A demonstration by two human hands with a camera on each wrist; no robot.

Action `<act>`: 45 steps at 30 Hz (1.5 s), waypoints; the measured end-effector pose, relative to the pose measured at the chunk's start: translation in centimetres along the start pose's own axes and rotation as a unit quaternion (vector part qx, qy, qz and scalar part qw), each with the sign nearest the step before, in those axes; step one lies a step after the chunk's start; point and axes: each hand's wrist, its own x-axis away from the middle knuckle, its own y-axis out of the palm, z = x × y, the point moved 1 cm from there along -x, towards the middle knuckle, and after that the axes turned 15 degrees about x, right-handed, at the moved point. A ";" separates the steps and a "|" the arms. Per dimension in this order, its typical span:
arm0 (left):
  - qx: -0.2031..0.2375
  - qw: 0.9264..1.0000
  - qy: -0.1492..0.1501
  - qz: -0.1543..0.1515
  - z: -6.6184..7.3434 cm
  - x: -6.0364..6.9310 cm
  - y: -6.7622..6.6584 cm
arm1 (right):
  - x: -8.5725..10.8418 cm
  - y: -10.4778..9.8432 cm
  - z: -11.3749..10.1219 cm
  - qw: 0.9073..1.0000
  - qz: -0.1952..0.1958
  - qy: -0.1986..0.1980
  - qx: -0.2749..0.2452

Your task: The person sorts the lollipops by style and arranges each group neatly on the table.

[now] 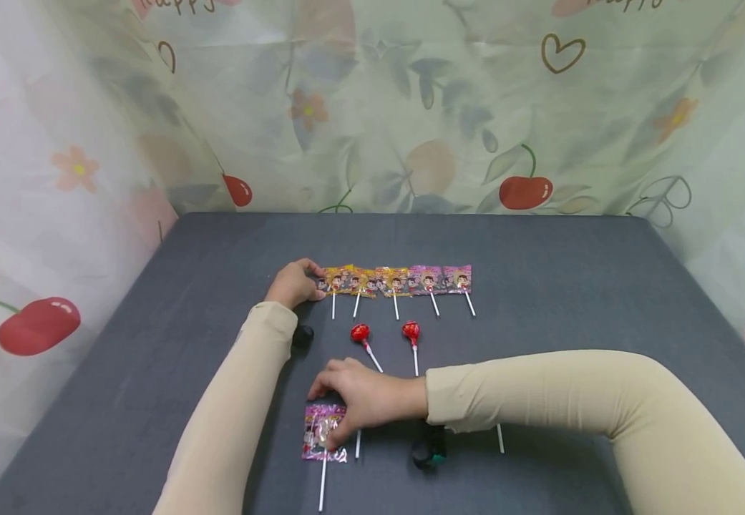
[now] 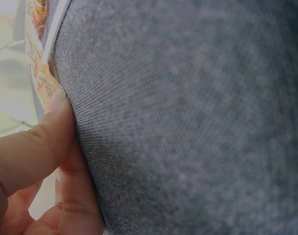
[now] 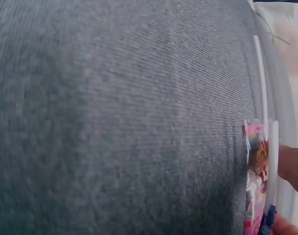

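At the left end of a row of wrapped lollipops, my left hand [image 1: 295, 284] pinches the edge of a yellow-wrapped lollipop [image 1: 338, 280]. The left wrist view shows the thumb [image 2: 57, 105] against the yellow wrapper [image 2: 40, 78]. Nearer the front, my right hand [image 1: 372, 393] is curled round a pink-wrapped lollipop [image 1: 315, 433], the thumb on its wrapper and its white stick pointing to the front. In the right wrist view the pink wrapper [image 3: 256, 181] stands beside white sticks, with fingertips [image 3: 291, 166] behind at the right edge.
The row continues right with yellow wrappers [image 1: 391, 281] and pink wrappers [image 1: 457, 279]. Two red lollipops [image 1: 360, 333] [image 1: 411, 332] lie between the row and my right arm. White sticks [image 1: 358, 445] [image 1: 501, 438] show below that arm, their heads hidden. Patterned cloth [image 1: 378, 107] hangs behind the dark table [image 1: 539, 286].
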 end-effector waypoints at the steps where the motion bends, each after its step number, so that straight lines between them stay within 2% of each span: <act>1: 0.000 1.000 0.000 0.002 0.0 0.0 0.0 | 0.0 0.1 -0.1 1.000 0.001 0.002 0.005; 8: 0.001 1.000 0.001 0.008 0.0 0.3 0.0 | -0.2 0.4 -0.3 1.000 0.001 0.011 0.018; 17: -0.003 1.000 -0.002 0.007 0.0 0.1 0.0 | 0.1 0.2 -0.8 1.000 0.014 -0.010 0.022; 23: -0.004 1.000 0.003 0.003 0.0 0.2 0.0 | 0.6 -0.3 -1.3 0.999 0.024 -0.025 -0.027; 30: 0.001 1.000 0.001 0.006 -0.1 0.2 0.1 | 1.4 -1.2 -1.5 0.994 0.051 -0.050 -0.084; 33: 0.002 1.000 -0.001 0.002 -0.1 0.2 0.1 | 1.9 -1.8 -1.4 0.989 0.050 -0.050 -0.133; 37: 0.002 1.000 0.003 -0.006 -0.1 0.2 0.0 | 2.8 -2.9 -1.2 0.976 0.057 -0.042 -0.208; 42: 0.010 1.000 0.017 -0.010 -0.1 0.3 -0.2 | 4.1 -5.2 -0.7 0.959 0.106 -0.026 -0.261; 45: 0.012 1.000 0.017 -0.012 -0.1 0.2 -0.3 | 4.9 -6.9 -0.1 0.945 0.151 -0.020 -0.291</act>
